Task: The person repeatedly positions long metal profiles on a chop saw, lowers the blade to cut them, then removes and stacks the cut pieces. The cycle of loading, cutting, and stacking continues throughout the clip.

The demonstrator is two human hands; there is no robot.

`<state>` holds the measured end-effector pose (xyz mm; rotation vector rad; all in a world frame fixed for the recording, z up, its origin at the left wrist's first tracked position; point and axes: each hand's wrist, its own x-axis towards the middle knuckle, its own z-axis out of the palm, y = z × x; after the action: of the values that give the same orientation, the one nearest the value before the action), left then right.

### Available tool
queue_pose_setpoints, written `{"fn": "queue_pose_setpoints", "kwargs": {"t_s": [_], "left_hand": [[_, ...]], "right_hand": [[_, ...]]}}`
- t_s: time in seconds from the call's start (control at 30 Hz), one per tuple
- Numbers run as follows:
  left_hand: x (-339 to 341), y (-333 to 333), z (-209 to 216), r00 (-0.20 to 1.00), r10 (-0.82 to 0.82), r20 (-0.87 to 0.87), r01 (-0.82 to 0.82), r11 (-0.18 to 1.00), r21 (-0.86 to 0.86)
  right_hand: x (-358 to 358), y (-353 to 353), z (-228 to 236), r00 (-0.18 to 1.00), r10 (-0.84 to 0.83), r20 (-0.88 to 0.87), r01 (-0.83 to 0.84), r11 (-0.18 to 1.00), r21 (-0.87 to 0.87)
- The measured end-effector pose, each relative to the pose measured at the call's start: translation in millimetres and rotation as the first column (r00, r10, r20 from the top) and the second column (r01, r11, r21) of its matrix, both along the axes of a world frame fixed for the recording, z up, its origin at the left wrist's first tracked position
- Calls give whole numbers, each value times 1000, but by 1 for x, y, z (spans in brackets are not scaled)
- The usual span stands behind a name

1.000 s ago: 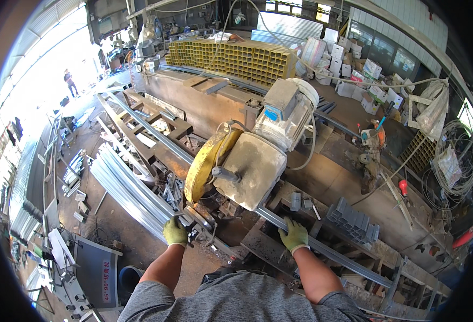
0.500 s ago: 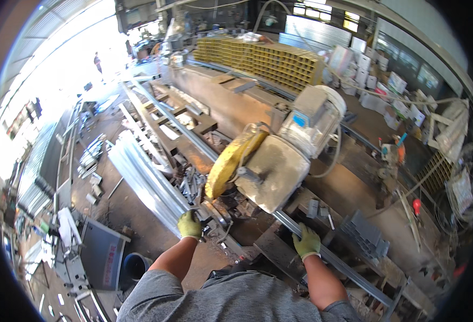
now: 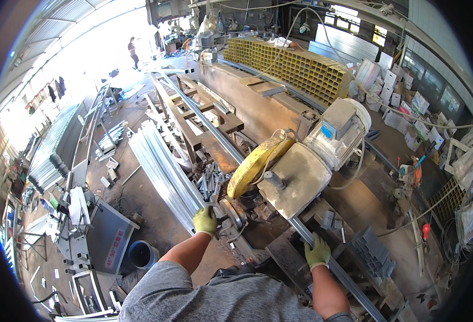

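My left hand, in a yellow-green work glove, is closed on a dark handle beside a round metal handwheel. My right hand, gloved alike, wraps over a long grey metal tube. That tube runs under the cut-off saw and comes out beyond it as a far length. The saw has a yellow blade guard and a dusty grey motor. The cutting point is hidden beneath the guard and the plate.
Long shiny metal profiles lie left of the saw. Short cut tubes are stacked at right. A blue bucket and a grey sign board stand at lower left. Yellow square tubes are piled behind. A person stands far off.
The whole view has swung a little, so the scene sits further right and lower. Both my hands keep their places, the left at the handle and the right on the tube.
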<state>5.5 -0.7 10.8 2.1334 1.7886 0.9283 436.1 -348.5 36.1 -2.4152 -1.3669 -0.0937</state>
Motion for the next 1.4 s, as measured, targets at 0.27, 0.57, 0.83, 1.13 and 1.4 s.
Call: {"fn": "queue_pose_setpoints", "kwargs": {"t_s": [0.27, 0.57, 0.83, 1.13, 1.4], "left_hand": [[2, -3, 5, 1000, 6, 7, -6, 1000, 2], [3, -3, 7, 1000, -9, 16, 9, 1000, 11], [1, 3, -1, 999, -34, 24, 33, 999, 32], [4, 4, -4, 999, -23, 34, 24, 999, -26], [3, 6, -4, 1000, -29, -4, 29, 999, -27]], "right_hand": [[1, -1, 0, 1000, -15, 2, 15, 1000, 2], [0, -1, 2, 999, -4, 51, 1, 999, 51], [0, -1, 10, 998, -55, -22, 53, 997, -50], [-3, -4, 20, 993, -84, -81, 77, 994, -80], [-3, -3, 26, 995, -75, -71, 71, 996, -60]]}}
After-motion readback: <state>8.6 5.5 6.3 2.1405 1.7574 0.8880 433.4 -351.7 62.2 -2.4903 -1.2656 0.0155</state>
